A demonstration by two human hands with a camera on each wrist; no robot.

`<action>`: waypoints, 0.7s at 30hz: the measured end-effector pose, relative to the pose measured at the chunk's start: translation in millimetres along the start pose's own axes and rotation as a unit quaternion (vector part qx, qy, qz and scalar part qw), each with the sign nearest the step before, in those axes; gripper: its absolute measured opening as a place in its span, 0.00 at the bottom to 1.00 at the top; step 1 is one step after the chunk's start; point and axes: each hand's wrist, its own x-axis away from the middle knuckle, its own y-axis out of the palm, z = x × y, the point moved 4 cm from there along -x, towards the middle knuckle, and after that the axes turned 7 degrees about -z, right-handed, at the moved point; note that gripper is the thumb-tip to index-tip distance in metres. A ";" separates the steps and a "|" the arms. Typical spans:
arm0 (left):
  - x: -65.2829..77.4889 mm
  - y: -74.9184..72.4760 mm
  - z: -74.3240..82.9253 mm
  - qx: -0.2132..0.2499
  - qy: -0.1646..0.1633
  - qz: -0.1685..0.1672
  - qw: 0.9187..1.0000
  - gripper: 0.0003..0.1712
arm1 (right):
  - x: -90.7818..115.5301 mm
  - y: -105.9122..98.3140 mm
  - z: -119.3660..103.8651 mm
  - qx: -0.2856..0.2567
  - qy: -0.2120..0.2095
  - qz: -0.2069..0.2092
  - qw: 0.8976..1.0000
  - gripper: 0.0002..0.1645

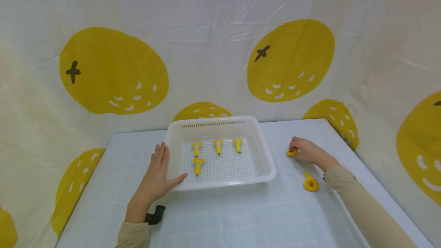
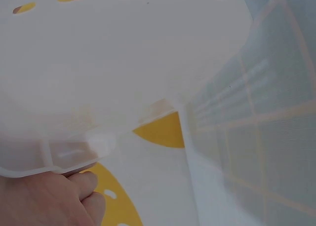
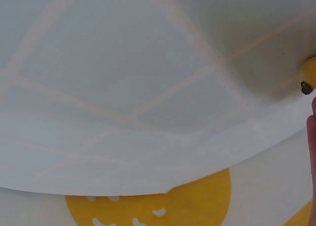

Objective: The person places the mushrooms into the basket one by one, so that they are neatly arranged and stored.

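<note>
The right hand (image 1: 307, 150) is over the right part of the worktop (image 1: 220, 217), between the basket and the worktop's right edge. Its fingers pinch a yellow piece (image 1: 292, 152), held at or just above the surface; whether the piece touches it cannot be told. In the right wrist view, only a bit of yellow with a dark tip shows beside a finger. A loose piece (image 1: 311, 184) lies nearer the worktop's near edge, its round, wide end toward that edge and its narrow end toward the far one.

The left hand (image 1: 156, 173) is at the left side of the white basket (image 1: 266, 152), fingers extended along the rim and thumb spread over the near left corner. The left wrist view shows that hand against the rim.

The basket stands toward the worktop's far edge. On its floor lie four pieces: three in a row across the middle, a left piece (image 1: 196, 149), a middle piece (image 1: 218, 147) and a right piece (image 1: 237, 145), with a near piece (image 1: 198, 167) below the left one. All four have their narrow ends toward the basket's near edge.

A black fitting (image 1: 156, 215) shows beside the left wrist. Behind the worktop hangs a pale backdrop (image 1: 206, 49) with large yellow fruit shapes.
</note>
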 end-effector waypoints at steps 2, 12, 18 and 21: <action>0.4 0.1 -0.2 0.003 0.001 -0.001 1.000 0.70 | -0.9 0.0 -0.2 -0.005 0.009 -0.003 1.000 0.11; 0.7 -0.5 -0.4 0.000 0.005 0.007 1.000 0.69 | -5.2 -2.9 2.6 -0.047 0.038 0.008 0.998 0.09; 1.0 -0.3 -0.1 0.004 0.008 0.004 1.000 0.69 | -12.8 -11.4 2.6 -0.062 0.064 0.023 0.996 0.10; 1.0 -0.8 0.2 0.003 0.010 0.005 1.000 0.69 | -17.9 -19.0 -1.7 -0.069 0.075 0.039 0.994 0.11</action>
